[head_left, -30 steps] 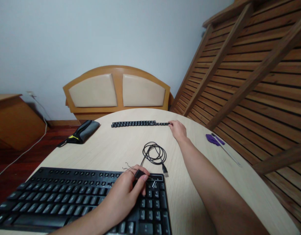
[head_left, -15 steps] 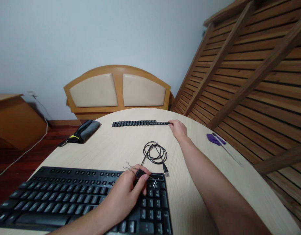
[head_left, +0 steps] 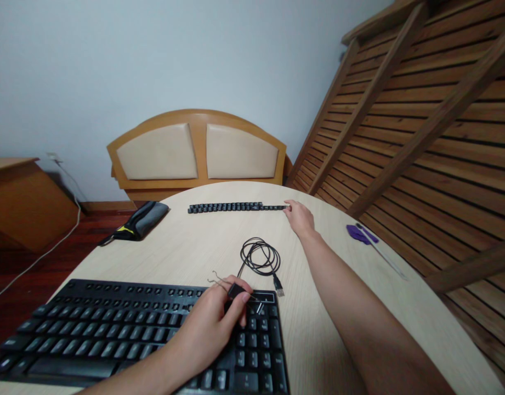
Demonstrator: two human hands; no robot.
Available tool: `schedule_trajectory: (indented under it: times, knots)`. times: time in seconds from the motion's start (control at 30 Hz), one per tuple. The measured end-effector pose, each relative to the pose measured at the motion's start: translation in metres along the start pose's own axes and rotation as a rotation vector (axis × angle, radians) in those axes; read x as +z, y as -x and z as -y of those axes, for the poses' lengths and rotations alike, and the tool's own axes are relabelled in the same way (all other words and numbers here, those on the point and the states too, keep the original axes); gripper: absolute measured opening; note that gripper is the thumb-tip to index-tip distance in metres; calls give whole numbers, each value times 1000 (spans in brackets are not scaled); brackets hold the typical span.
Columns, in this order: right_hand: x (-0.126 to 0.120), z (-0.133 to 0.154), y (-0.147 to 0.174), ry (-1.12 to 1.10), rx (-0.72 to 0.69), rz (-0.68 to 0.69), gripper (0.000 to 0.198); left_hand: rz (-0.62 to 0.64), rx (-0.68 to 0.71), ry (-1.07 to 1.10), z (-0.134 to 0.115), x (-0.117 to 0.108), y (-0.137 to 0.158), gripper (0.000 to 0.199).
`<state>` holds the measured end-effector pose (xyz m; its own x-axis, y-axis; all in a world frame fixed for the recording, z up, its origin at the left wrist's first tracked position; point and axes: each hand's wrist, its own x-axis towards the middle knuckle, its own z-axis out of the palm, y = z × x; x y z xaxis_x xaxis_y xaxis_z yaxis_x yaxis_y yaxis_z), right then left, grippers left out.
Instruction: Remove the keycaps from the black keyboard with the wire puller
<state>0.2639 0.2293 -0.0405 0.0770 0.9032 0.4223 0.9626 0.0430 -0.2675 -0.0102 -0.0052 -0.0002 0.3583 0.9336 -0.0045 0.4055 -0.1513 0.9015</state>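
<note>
Above the number pad of a black keyboard [head_left: 88, 366], my left hand [head_left: 215, 318] is closed round a keycap puller [head_left: 235, 291]. The puller has a small black handle, with bent wires sticking out on the left and metal prongs on the right. The keyboard's top rows show bare sockets where keycaps are off. Farther back on the table, my right hand [head_left: 300, 218] pinches a keycap at the right end of a line of loose black keycaps [head_left: 225, 207]. That keycap is mostly hidden by the fingertips. The left part of the line is two rows deep, the right part one.
A coiled black USB cable [head_left: 260, 258] lies behind the keyboard on the pale round table [head_left: 186, 252]. To the left is a grey and black cloth pouch [head_left: 147, 220]. At the right edge are a purple cloth [head_left: 357, 234] and a thin pale stick [head_left: 386, 258].
My right hand has barely shifted at the right end of the keycap line. The left hand holds the puller in the same place.
</note>
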Motion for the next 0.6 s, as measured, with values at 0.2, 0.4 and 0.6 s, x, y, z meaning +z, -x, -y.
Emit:
schedule_trajectory:
  times: [0.2, 0.4, 0.6]
  knots:
    - [-11, 8, 13, 54, 17, 58, 37, 2, 17, -13, -3, -1, 0, 28]
    - [-47, 28, 45, 104, -44, 176, 52, 3, 21, -34, -6, -2, 0, 28]
    - [-105, 50, 107, 15, -209, 260, 23, 3, 58, -20, -6, -2, 1, 26]
